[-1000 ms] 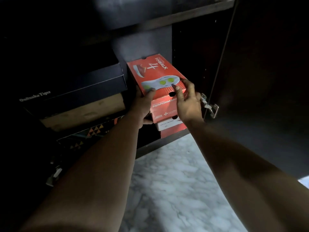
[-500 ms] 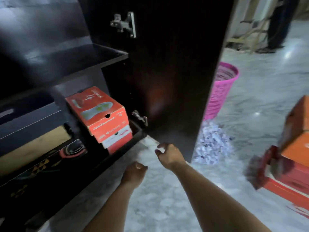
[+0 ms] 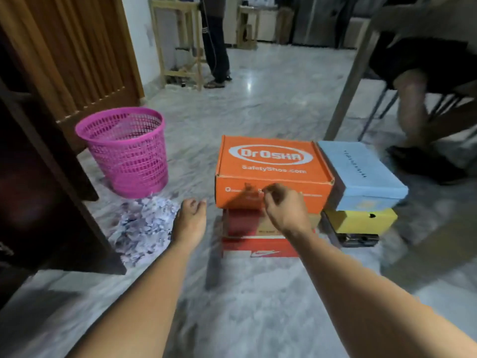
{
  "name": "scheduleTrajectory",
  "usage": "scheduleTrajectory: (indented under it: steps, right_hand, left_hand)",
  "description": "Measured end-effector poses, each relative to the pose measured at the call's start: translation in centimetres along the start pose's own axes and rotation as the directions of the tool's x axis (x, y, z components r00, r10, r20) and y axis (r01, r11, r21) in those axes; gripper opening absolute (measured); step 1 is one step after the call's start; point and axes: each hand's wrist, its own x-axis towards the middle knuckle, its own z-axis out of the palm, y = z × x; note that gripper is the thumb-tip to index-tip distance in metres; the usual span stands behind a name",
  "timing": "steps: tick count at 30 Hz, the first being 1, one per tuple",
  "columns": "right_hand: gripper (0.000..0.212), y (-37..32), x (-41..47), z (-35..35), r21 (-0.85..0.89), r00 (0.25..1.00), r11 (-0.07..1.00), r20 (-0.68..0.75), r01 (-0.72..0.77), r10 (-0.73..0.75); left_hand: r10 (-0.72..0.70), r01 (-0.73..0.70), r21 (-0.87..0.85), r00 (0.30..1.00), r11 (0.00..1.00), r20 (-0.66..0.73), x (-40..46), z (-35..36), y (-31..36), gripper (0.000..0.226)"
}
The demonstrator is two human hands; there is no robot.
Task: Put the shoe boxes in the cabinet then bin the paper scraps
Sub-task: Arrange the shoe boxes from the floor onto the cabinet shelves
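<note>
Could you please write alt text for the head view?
Two empty hands, left and right, reach toward an orange box atop stacked shoe boxes. A pink bin stands left, behind paper scraps.

Orange shoe box (image 3: 273, 174), light blue box (image 3: 361, 174), yellow box (image 3: 360, 220), pink mesh bin (image 3: 126, 151), seemingly white paper scraps (image 3: 144, 223)

Two bare forearms reach forward over the marble floor (image 3: 258, 306). Left hand (image 3: 189, 215) held in the air beside the paper scraps (image 3: 144, 223), fingers loosely curled, empty. Right hand (image 3: 284, 208) in front of the orange shoe box (image 3: 271, 171), fingers curled; contact unclear. Orange box tops a red stack (image 3: 258, 244). Blue box (image 3: 361, 174) on a yellow box (image 3: 361, 220) just right. Pink basket (image 3: 126, 151) stands behind the scraps, near the dark cabinet door (image 3: 51, 189).
</note>
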Motion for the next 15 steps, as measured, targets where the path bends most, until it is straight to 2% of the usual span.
scheduleTrajectory:
  steps: [3, 5, 7, 9, 12, 15]
  right_hand:
    - [0.023, 1.9, 2.9, -5.0, 0.021, 0.969, 0.999, -0.246, -0.026, 0.031]
    - [0.039, 3.3, 4.9, -7.0, 0.043, 0.924, 0.989, -0.355, -0.138, 0.145]
    - [0.058, 5.4, 6.9, -7.7, 0.155, 0.885, 0.932, -0.297, -0.327, 0.359]
    - [0.081, 7.9, 8.6, -7.2, 0.311, 0.860, 0.845, -0.135, -0.434, 0.491]
    - [0.088, 13.3, 10.7, -4.7, 0.491, 0.859, 0.751, -0.011, -0.442, 0.512]
    - [0.082, 13.8, 9.7, -4.4, 0.572, 0.856, 0.720, -0.058, -0.394, 0.514]
  left_hand:
    - [0.062, -0.062, -0.029, 0.998, 0.998, -0.015, 2.1, 3.0, 4.0, 0.056]
    - [0.082, -0.082, 0.003, 0.997, 0.997, 0.001, 3.4, 4.6, 5.5, 0.054]
    - [0.066, -0.066, 0.020, 0.998, 0.998, 0.004, 4.4, 5.9, 6.4, 0.057]
    - [0.028, -0.028, -0.010, 0.999, 1.000, -0.015, 5.2, 6.9, 6.2, 0.060]
    - [-0.005, 0.000, -0.111, 0.999, 0.994, -0.045, 5.7, 7.8, 5.3, 0.057]
    - [-0.077, 0.043, -0.234, 0.988, 0.971, -0.136, 5.6, 8.2, 5.0, 0.050]
